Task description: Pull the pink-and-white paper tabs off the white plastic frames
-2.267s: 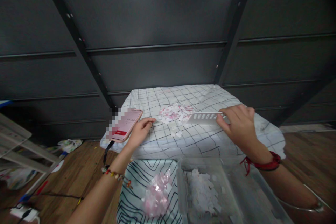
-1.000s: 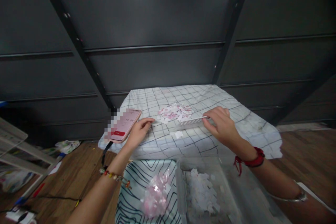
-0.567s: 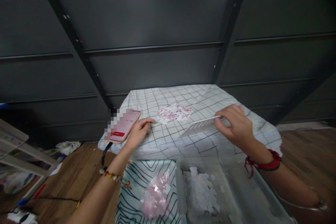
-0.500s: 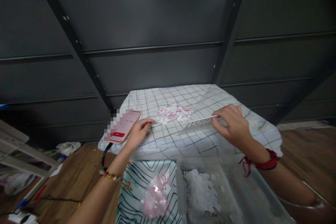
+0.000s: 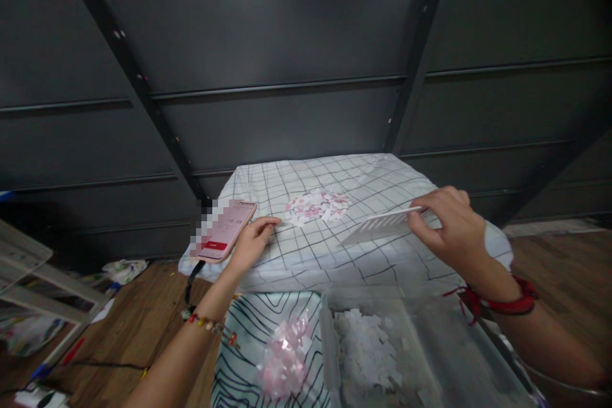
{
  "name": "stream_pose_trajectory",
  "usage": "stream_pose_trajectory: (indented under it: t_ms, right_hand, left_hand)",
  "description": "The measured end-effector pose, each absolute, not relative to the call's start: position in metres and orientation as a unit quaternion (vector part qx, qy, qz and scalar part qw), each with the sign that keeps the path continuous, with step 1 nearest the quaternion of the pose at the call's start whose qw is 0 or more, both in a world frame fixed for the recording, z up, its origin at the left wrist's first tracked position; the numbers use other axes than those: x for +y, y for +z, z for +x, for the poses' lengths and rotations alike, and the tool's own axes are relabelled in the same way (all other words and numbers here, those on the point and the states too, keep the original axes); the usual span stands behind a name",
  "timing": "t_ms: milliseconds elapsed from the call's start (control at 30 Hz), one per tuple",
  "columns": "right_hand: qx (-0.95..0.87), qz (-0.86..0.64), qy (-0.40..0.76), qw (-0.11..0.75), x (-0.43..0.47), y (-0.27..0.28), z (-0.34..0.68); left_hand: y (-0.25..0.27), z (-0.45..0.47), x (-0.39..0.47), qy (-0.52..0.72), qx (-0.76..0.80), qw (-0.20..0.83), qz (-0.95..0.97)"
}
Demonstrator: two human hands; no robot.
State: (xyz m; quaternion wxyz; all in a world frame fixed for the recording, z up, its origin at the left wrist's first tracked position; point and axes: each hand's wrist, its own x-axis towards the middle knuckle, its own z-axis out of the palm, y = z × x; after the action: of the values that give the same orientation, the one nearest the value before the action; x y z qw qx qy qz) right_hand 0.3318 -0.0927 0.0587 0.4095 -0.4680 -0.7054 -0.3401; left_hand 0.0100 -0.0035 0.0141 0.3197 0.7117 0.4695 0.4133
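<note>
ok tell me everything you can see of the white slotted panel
The white slotted panel looks thin, flat and stiff, perhaps plastic, with a row of slots near its upper edge. The right hand pinches its right end. It is tilted over the gridded cloth, nearer and further right than the paper pieces; whether its lower edge touches the cloth is unclear.

On the tablecloth, we have the phone at left and the pile of pieces in the middle. Nearer to us lies a bag, left of the box.
</note>
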Motion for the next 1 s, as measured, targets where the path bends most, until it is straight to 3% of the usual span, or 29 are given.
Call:
stream_pose_trajectory:
  t_ms: [133, 367, 600, 833, 1000]
  right_hand:
    - [-0.700, -0.471, -0.375, 0.384, -0.101, 0.054, 0.342]
    - [-0.661, -0.558, -0.428, 0.261, -0.144, 0.059, 0.335]
    - [-0.690, -0.535, -0.399, 0.280, -0.178, 0.051, 0.282]
    - [-0.761, -0.473, -0.232, 0.378, -0.173, 0.057, 0.248]
    - [-0.737, -0.486, -0.265, 0.388, -0.165, 0.062, 0.261]
  left_hand:
    - [0.013, 0.010, -0.003, 0.414, 0.471, 0.317, 0.712]
    - [0.013, 0.010, -0.003, 0.411, 0.470, 0.314, 0.715]
    - [0.012, 0.010, -0.003, 0.415, 0.467, 0.311, 0.717]
    - [0.010, 0.009, -0.001, 0.423, 0.460, 0.319, 0.712]
    - [0.010, 0.009, -0.002, 0.422, 0.460, 0.323, 0.711]
